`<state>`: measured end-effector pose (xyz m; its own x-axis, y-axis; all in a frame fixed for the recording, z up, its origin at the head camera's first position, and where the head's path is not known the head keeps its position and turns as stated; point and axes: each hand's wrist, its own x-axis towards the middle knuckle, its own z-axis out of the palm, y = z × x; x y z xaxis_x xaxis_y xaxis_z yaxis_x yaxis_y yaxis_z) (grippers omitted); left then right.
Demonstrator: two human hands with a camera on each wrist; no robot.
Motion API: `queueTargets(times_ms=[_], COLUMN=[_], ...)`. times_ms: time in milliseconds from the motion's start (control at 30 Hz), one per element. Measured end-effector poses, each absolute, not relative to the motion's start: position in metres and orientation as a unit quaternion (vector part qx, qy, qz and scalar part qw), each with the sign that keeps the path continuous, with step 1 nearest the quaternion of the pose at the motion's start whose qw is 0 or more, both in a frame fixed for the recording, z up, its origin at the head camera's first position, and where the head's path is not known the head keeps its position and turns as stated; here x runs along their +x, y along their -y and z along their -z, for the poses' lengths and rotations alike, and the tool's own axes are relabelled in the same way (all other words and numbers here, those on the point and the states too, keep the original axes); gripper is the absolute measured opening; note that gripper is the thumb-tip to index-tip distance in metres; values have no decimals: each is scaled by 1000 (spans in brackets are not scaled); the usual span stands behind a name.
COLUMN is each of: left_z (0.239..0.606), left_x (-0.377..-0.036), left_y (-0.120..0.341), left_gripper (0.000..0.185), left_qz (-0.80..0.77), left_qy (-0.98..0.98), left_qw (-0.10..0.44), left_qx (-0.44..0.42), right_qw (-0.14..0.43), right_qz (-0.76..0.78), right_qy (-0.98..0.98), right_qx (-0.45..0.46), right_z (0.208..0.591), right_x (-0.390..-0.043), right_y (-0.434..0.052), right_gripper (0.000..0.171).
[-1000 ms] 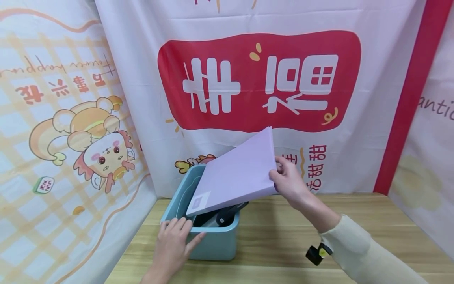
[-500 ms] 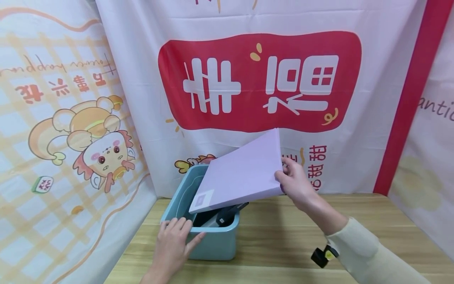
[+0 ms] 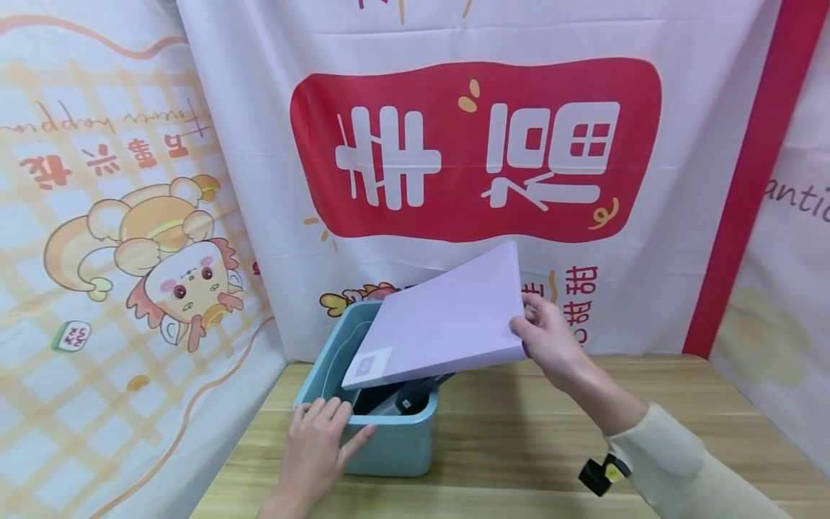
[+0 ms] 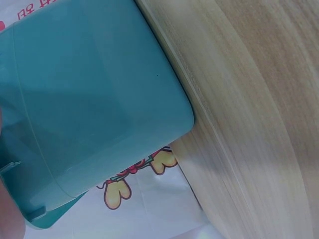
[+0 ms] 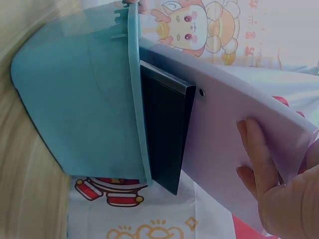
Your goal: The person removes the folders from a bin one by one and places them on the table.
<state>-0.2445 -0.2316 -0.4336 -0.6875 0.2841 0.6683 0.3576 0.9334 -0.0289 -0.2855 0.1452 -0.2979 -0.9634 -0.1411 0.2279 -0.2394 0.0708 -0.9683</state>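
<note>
In the head view my right hand pinches the right edge of a lilac binder, thumb on top. The binder slants over the mouth of a blue-green storage bin, its left end low inside the bin and its right end raised outside. A pale label marks its near left corner. My left hand grips the bin's rim at the near left corner. Inside the bin, under the binder, lies a dark object, partly hidden. The right wrist view shows a dark folder jutting from the bin beside the binder.
The bin stands on a wood-grain table, toward its left side. A white cloth with a red printed panel hangs close behind it. Another printed cloth hangs at the left. A small black device is strapped at the right sleeve.
My right hand has shifted a little to the right, taking the binder's raised end right and slightly down. The left hand and the bin have stayed put.
</note>
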Motion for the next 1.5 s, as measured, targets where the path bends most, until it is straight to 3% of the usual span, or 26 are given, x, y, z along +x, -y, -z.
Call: queueTargets(times_ms=[1500], left_z=[429], left_x=[-239], left_y=[231], left_gripper=[44], left_qz=[51], left_qy=[920], left_qw=[351], left_qx=[-169], right_qw=[-8], right_qz=[-700], right_qy=[707], right_qx=[101], right_z=[306], right_x=[-278], right_y=[-187], right_gripper=[52])
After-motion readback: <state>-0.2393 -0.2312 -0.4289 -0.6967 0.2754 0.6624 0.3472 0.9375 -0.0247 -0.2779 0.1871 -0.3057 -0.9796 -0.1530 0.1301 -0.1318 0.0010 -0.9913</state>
